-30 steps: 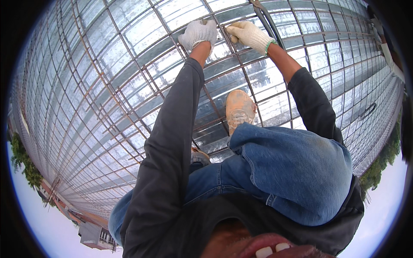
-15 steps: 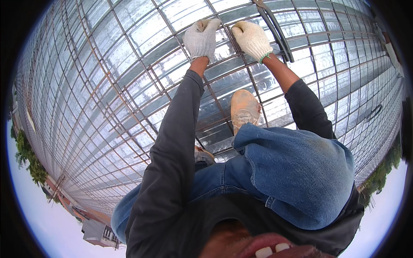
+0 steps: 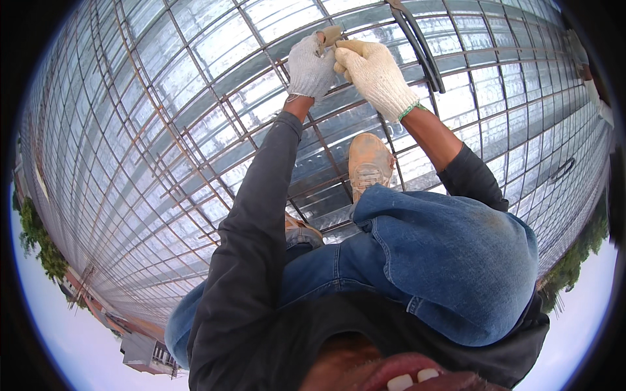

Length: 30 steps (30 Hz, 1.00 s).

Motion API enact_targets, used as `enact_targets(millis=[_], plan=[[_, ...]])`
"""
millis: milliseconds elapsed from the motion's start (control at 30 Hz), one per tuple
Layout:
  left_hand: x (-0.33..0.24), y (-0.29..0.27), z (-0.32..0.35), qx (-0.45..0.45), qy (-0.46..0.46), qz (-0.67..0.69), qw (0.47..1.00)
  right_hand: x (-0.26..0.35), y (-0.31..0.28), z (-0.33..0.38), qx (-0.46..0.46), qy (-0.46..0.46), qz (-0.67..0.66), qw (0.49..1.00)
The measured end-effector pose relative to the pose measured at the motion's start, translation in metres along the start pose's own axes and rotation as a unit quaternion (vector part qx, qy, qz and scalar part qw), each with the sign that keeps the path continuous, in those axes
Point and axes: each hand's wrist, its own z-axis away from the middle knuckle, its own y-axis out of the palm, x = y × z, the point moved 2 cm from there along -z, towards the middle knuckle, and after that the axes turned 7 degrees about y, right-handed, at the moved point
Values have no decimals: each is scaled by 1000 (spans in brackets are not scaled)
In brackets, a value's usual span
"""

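In a pale grey knit glove, my left hand is closed over the rebar mesh, thumb and forefinger pinched together. My right hand, in a cream knit glove with a green cuff edge, meets it fingertip to fingertip in a pinch. Whatever lies between the fingers is too small and covered to make out. To the right of my hands, a pair of long-handled nippers rests on the bars, its dark handles pointing toward me.
Shiny corrugated metal decking lies beneath the bars. My tan shoe stands on the mesh below my hands. A dark loop lies farther right. Part of another person shows at the right rim. Trees and buildings stand beyond the edges.
My right hand has shifted left and turned, its fingertips now against those of my left hand. Earlier a gap lay between the hands. The nippers have stayed put.
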Motion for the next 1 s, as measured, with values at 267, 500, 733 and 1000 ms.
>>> enact_targets(millis=[267, 500, 733, 1000], plan=[[-4, 10, -5, -73, -36, 156, 984, 23, 0, -2, 34, -72, 85, 993], [-14, -8, -16, -22, -6, 71, 997, 8, -40, -70, -92, -318, 364, 871], [-10, -10, -15, -26, -20, 95, 995, -32, -46, -111, 32, -227, 355, 907], [2, 0, -20, -72, -135, 249, 956, -57, -41, -100, -8, -219, 336, 916]])
